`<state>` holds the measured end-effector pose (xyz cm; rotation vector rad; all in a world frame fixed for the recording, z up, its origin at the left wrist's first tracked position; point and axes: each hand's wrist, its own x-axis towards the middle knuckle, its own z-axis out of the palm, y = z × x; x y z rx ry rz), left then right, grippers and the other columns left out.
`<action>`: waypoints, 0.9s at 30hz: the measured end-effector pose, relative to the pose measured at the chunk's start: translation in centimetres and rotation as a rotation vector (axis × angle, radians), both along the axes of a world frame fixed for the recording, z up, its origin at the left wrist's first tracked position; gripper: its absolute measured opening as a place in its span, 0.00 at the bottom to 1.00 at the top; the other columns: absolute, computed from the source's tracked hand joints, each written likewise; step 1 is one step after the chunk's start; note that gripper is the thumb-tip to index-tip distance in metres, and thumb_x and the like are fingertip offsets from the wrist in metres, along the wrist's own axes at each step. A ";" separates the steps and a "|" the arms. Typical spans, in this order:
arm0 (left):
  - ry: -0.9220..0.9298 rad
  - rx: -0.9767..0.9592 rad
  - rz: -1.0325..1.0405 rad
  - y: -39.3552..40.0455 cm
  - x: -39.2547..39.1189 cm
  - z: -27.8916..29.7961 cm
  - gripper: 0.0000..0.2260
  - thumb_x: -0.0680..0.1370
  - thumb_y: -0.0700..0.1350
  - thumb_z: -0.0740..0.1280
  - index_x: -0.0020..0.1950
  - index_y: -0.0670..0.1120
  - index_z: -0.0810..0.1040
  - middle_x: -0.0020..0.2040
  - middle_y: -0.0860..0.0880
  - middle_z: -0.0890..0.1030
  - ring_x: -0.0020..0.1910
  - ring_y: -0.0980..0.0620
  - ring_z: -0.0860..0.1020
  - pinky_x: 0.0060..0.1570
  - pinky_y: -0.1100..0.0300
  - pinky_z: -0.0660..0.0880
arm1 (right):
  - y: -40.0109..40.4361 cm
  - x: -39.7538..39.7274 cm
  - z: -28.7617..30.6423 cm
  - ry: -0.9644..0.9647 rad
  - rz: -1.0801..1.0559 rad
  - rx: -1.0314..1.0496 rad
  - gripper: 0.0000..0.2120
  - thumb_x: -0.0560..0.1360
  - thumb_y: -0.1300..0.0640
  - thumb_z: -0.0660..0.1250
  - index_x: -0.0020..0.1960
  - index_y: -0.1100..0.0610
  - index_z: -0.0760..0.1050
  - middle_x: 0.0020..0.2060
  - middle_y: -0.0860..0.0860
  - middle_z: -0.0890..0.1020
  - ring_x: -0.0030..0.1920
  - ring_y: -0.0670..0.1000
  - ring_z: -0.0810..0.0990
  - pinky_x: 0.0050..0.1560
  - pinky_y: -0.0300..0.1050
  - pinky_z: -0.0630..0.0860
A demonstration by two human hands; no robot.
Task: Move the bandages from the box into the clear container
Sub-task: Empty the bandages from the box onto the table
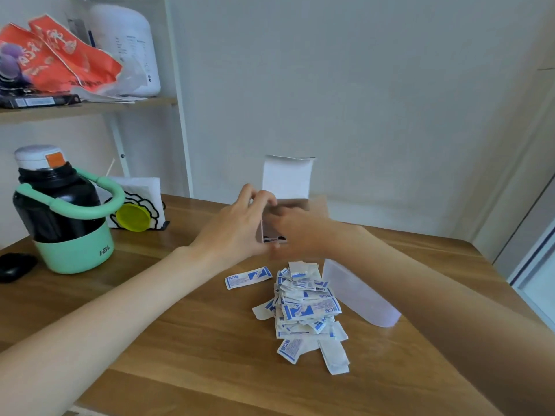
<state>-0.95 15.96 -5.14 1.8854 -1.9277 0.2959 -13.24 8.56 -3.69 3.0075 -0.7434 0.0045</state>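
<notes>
A small bandage box (286,187) with its white lid flap standing open is held above the wooden table (186,340). My left hand (237,226) grips its left side. My right hand (295,232) wraps the front and right side and hides most of the box. Below the hands lies a loose pile of white-and-blue wrapped bandages (306,307), with one single bandage (247,277) apart on the left. The clear container (357,292) lies just right of the pile, partly under my right forearm.
A black and mint-green jug (60,211) stands at the table's left, with a black object (15,265) beside it and a napkin holder with a yellow lid (133,216) behind. A shelf (84,108) holds red bags and a white appliance. The wall is close behind the box.
</notes>
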 end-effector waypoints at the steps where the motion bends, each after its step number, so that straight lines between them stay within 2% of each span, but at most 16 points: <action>1: -0.013 -0.009 -0.019 0.1 -0.3 0.1 0.28 0.69 0.55 0.72 0.63 0.50 0.66 0.56 0.51 0.65 0.35 0.54 0.69 0.37 0.64 0.68 | -0.2 0.6 -0.5 0.039 -0.036 0.045 0.27 0.71 0.48 0.68 0.67 0.54 0.66 0.64 0.54 0.72 0.62 0.56 0.72 0.63 0.49 0.71; 4: -0.073 0.004 -0.049 0.2 -0.2 0.3 0.26 0.69 0.50 0.72 0.64 0.49 0.66 0.55 0.50 0.65 0.34 0.55 0.66 0.29 0.68 0.62 | -0.3 1.7 -1.0 0.099 -0.103 0.164 0.30 0.70 0.48 0.70 0.69 0.54 0.65 0.65 0.55 0.69 0.62 0.57 0.72 0.62 0.50 0.72; 6: -0.098 0.020 -0.048 0.2 0.2 0.1 0.25 0.70 0.51 0.71 0.64 0.49 0.66 0.56 0.50 0.65 0.34 0.55 0.67 0.26 0.69 0.60 | 0.0 1.9 -0.8 0.122 -0.117 0.219 0.29 0.71 0.49 0.69 0.69 0.54 0.65 0.63 0.54 0.72 0.60 0.55 0.74 0.60 0.47 0.73; 8: -0.124 0.031 -0.055 0.3 0.6 -0.2 0.26 0.71 0.54 0.71 0.64 0.48 0.67 0.56 0.49 0.66 0.34 0.54 0.68 0.25 0.70 0.59 | 0.0 1.8 -0.7 0.140 -0.103 0.262 0.24 0.73 0.53 0.67 0.67 0.54 0.66 0.53 0.52 0.76 0.52 0.53 0.76 0.53 0.45 0.74; 10: -0.144 0.037 -0.075 0.3 0.7 -0.6 0.26 0.70 0.56 0.71 0.63 0.47 0.67 0.55 0.48 0.67 0.34 0.54 0.68 0.26 0.70 0.59 | -0.2 1.5 -0.9 0.126 -0.127 0.361 0.17 0.74 0.57 0.66 0.61 0.52 0.68 0.41 0.50 0.75 0.38 0.51 0.73 0.39 0.43 0.74; 11: -0.146 0.039 -0.086 0.3 0.7 -0.7 0.27 0.70 0.56 0.71 0.63 0.47 0.67 0.55 0.48 0.67 0.33 0.54 0.68 0.27 0.70 0.60 | -0.2 1.2 -0.9 0.118 -0.133 0.394 0.15 0.74 0.58 0.66 0.59 0.51 0.68 0.38 0.51 0.74 0.35 0.50 0.71 0.34 0.42 0.73; 12: -0.145 0.045 -0.093 0.3 0.7 -0.9 0.27 0.70 0.57 0.71 0.63 0.47 0.67 0.55 0.48 0.67 0.33 0.54 0.69 0.29 0.69 0.62 | -0.1 1.0 -0.9 0.121 -0.122 0.399 0.15 0.74 0.58 0.66 0.58 0.50 0.68 0.39 0.52 0.75 0.35 0.51 0.72 0.34 0.42 0.74; 14: -0.155 0.064 -0.097 0.2 0.7 -1.0 0.27 0.70 0.56 0.71 0.63 0.48 0.67 0.56 0.49 0.66 0.34 0.54 0.69 0.29 0.69 0.62 | -0.1 0.5 -0.6 0.156 -0.072 0.342 0.19 0.74 0.58 0.67 0.63 0.51 0.67 0.45 0.53 0.76 0.41 0.53 0.74 0.40 0.44 0.76; 17: -0.186 0.089 -0.085 0.0 0.8 -1.1 0.28 0.70 0.57 0.71 0.64 0.49 0.65 0.57 0.50 0.65 0.35 0.55 0.69 0.28 0.70 0.61 | 0.0 0.1 0.0 0.166 -0.018 0.260 0.20 0.74 0.59 0.66 0.65 0.57 0.67 0.51 0.55 0.77 0.46 0.53 0.74 0.43 0.41 0.70; 20: -0.213 0.103 -0.064 0.0 1.4 -1.3 0.28 0.71 0.58 0.70 0.66 0.49 0.64 0.58 0.50 0.65 0.36 0.55 0.69 0.28 0.71 0.61 | 0.0 -0.5 0.7 0.124 -0.045 0.261 0.19 0.74 0.62 0.65 0.65 0.58 0.70 0.56 0.57 0.79 0.53 0.57 0.78 0.52 0.45 0.75; 23: -0.180 0.089 -0.020 -0.1 2.7 -1.8 0.29 0.71 0.57 0.70 0.67 0.47 0.65 0.59 0.49 0.66 0.37 0.56 0.69 0.29 0.72 0.62 | -0.2 -1.2 1.6 0.001 -0.061 0.231 0.19 0.74 0.66 0.62 0.64 0.58 0.73 0.56 0.56 0.79 0.53 0.54 0.77 0.40 0.39 0.69; 27: -0.115 0.065 0.098 -0.2 5.1 -2.0 0.28 0.71 0.49 0.72 0.67 0.45 0.65 0.56 0.48 0.66 0.37 0.53 0.72 0.35 0.63 0.69 | -0.4 -1.8 2.5 -0.156 -0.080 0.164 0.25 0.72 0.70 0.59 0.64 0.51 0.75 0.57 0.52 0.80 0.52 0.52 0.77 0.44 0.40 0.69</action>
